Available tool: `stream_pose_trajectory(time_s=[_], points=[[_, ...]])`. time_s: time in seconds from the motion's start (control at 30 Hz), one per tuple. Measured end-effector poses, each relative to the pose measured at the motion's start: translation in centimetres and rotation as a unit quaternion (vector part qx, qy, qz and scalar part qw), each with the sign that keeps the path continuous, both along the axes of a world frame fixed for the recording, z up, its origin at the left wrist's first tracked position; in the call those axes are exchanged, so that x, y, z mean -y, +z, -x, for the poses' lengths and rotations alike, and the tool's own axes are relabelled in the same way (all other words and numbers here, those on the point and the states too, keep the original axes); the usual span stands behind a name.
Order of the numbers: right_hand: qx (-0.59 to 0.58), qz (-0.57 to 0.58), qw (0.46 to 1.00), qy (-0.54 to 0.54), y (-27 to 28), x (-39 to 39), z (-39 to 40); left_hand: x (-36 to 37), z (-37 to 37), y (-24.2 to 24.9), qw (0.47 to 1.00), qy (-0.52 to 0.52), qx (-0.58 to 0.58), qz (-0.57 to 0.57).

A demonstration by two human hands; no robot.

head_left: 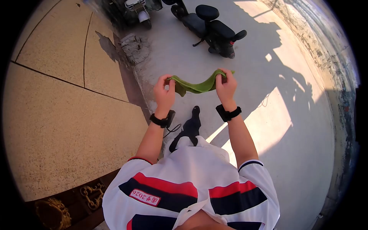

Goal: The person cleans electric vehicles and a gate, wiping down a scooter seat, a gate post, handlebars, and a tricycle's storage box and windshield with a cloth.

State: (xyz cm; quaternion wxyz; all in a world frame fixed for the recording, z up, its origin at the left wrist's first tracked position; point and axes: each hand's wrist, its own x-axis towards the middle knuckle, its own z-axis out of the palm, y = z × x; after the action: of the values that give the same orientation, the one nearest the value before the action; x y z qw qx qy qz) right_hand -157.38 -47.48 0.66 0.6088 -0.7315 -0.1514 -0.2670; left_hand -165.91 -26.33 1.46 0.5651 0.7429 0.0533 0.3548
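A green cloth [197,87] hangs between my two hands, sagging in the middle above the grey ground. My left hand [165,92] pinches its left end between thumb and fingers, and a loose corner droops beside it. At the other end, my right hand [225,87] grips the cloth, with a small tip sticking out past the fingers. Both wrists wear black straps with a dark device.
A black scooter [214,32] stands on the concrete ahead, with part of another vehicle [140,13] at the upper left. A beige wall [69,115] runs along the left, with rubble [135,48] at its corner. A dark shoe [196,112] shows below.
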Motion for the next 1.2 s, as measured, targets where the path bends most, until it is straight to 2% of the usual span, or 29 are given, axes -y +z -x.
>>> stream_pose_trajectory(time_s=[0.13,0.23,0.43,0.67,0.83,1.0,1.2], points=[[0.004,0.035,0.998,-0.046,1.6,-0.3,-7.8,-1.2,-8.5,0.9,0.998,-0.045,0.0,-0.046],[0.004,0.044,0.995,-0.086,2.7,-0.7,-14.1,-2.6,-15.6,0.9,0.997,-0.071,-0.003,-0.024],[-0.019,0.052,0.983,-0.178,1.9,1.9,-23.8,-3.7,-27.0,1.3,0.99,-0.12,-0.04,-0.053],[-0.084,0.096,0.959,-0.255,-0.9,4.9,-32.6,-3.7,-36.3,-3.1,0.976,-0.179,-0.124,-0.028],[-0.14,0.09,0.935,-0.314,-6.6,8.0,-40.8,-1.7,-43.0,-5.9,0.94,-0.259,-0.213,-0.061],[-0.251,0.115,0.901,-0.336,-12.6,11.3,-49.0,0.5,-50.7,-5.8,0.904,-0.311,-0.248,-0.156],[-0.348,0.066,0.896,-0.266,-21.4,13.8,-57.3,4.9,-60.8,-7.2,0.874,-0.314,-0.323,-0.179]])
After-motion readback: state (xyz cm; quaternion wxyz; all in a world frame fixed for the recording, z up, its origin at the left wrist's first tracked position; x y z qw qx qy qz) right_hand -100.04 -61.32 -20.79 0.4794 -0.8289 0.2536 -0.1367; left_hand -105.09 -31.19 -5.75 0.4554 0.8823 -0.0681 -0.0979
